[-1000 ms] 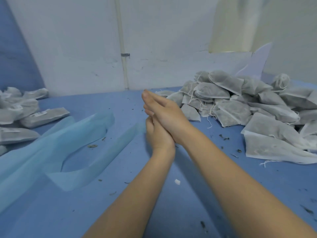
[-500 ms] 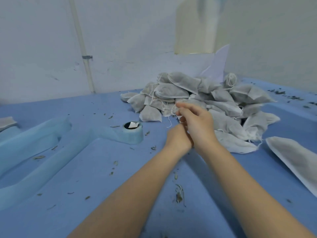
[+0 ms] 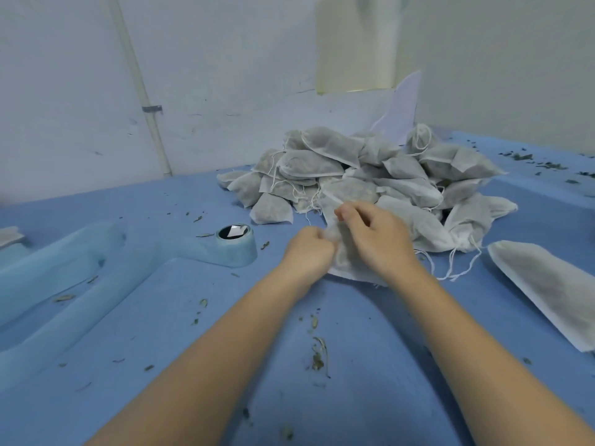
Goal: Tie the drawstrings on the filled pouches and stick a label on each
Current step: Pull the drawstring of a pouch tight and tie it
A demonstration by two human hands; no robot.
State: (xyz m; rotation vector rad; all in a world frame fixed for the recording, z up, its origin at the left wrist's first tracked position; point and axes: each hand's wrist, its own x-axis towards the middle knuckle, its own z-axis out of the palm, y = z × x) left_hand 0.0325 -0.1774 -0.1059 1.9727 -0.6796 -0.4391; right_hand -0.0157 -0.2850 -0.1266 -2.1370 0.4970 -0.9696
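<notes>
A heap of white filled pouches (image 3: 363, 175) with loose drawstrings lies on the blue table top (image 3: 370, 365), just beyond my hands. At the heap's near edge one white pouch (image 3: 346, 262) lies between my hands. My left hand (image 3: 310, 252) is curled and grips that pouch's left side. My right hand (image 3: 376, 236) rests over the pouch with its fingers bent, pinching the fabric near the top. A blue roll of label tape (image 3: 236, 244) stands to the left of my left hand, its strip trailing off left.
A single flat pouch (image 3: 544, 284) lies apart at the right edge. A long blue strip (image 3: 64, 284) loops across the table's left side. Dried leaf scraps (image 3: 317, 349) are scattered over the table. A white wall with a pipe (image 3: 141, 91) stands behind.
The view has swung right, from the labelled pouches on the left to the heap. My hands, pressed together a second ago, have reached the heap and taken hold of a pouch.
</notes>
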